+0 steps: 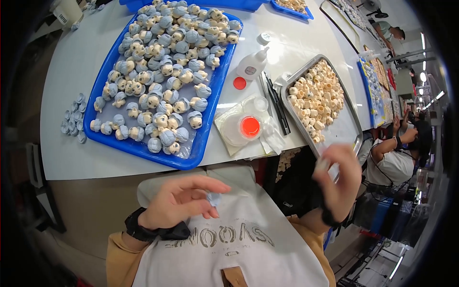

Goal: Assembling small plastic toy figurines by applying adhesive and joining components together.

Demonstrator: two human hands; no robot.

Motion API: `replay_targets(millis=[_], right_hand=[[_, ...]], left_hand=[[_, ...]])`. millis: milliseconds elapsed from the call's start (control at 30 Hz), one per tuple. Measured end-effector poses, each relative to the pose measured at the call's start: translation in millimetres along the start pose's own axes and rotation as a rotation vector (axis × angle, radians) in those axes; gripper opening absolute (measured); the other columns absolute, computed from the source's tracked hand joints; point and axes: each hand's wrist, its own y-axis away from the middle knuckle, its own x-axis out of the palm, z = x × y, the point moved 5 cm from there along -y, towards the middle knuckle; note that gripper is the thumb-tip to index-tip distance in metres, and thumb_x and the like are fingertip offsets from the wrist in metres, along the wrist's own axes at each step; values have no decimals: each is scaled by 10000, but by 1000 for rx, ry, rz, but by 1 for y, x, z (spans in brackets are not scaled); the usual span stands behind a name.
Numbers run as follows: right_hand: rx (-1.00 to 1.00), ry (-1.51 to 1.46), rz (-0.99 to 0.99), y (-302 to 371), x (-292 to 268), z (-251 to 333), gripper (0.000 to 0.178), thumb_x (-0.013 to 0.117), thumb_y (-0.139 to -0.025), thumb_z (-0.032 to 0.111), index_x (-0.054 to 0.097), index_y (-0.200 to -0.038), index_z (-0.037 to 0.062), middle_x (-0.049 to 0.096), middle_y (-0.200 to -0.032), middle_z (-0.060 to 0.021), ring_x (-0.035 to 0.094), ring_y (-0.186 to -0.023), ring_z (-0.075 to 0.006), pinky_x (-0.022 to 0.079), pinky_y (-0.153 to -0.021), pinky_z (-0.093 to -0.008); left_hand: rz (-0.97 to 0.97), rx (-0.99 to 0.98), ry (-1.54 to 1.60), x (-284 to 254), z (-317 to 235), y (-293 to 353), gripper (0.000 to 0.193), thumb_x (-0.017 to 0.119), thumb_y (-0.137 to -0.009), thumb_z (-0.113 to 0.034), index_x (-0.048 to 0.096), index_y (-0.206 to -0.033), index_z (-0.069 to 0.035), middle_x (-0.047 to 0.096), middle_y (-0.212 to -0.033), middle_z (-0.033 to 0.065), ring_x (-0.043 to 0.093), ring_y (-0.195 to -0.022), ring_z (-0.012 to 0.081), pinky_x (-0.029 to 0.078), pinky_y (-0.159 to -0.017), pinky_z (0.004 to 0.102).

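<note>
My left hand (184,201) is above my apron, its fingers curled and pinching a small light-blue doll hair piece (213,198). My right hand (338,177) is raised at the near corner of the metal tray (354,125). Motion smears its fingers, so whether they hold anything is unclear. Inside that tray lies a heap of small cream-coloured doll face parts (319,95). To the left, a blue tray (190,161) carries many doll heads (158,71) with light-blue hair. Loose blue hair pieces (74,117) lie in a pile beside it.
A white squeeze bottle (252,64), a red cap (239,83), an open jar with a red-orange top (249,126) and black tweezers (278,105) sit between the trays. A white cup (66,13) stands far left. Other people work at the right (394,160).
</note>
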Motion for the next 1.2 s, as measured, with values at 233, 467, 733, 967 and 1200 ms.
replay_targets(millis=[233,467,733,967,1200], right_hand=[[-550,-420,95,0,99,67,414,826,-611,164,702,-988,45,646,-908,-59,568,-712,-206,468,-627,-282],[-584,-290,50,5,108,65,345,746,-651,36,697,-992,38,656,-942,-66,596,-752,-217,483,-615,-297],[-324,-156,-73,-18,64,40,406,712,-593,-28,661,-996,-7,625,-882,-117,594,-707,-229,472,-605,-318],[-219,67,107,-59,69,27,226,674,-721,-46,632,-941,-13,610,-863,-114,597,-739,-209,476,-648,-285],[-213,177,154,-61,78,23,217,717,-731,2,641,-934,-1,595,-824,-102,603,-718,-206,485,-626,-293]], left_hand=[[162,-70,-149,9,1,1,296,535,-950,-65,491,-1218,53,524,-1163,101,570,-1017,162,507,-803,297],[24,-40,129,-3,3,9,274,551,-952,-105,505,-1186,29,576,-1064,86,632,-899,165,518,-763,285],[-143,6,33,-7,-2,4,288,506,-954,-61,490,-1228,28,595,-1157,175,641,-899,171,517,-756,268],[-123,-42,138,-6,-10,4,334,519,-934,-25,484,-1262,29,583,-1178,176,639,-920,172,528,-773,272],[-28,5,118,-10,-4,5,305,536,-908,24,523,-1211,58,564,-1174,167,615,-978,178,530,-842,301]])
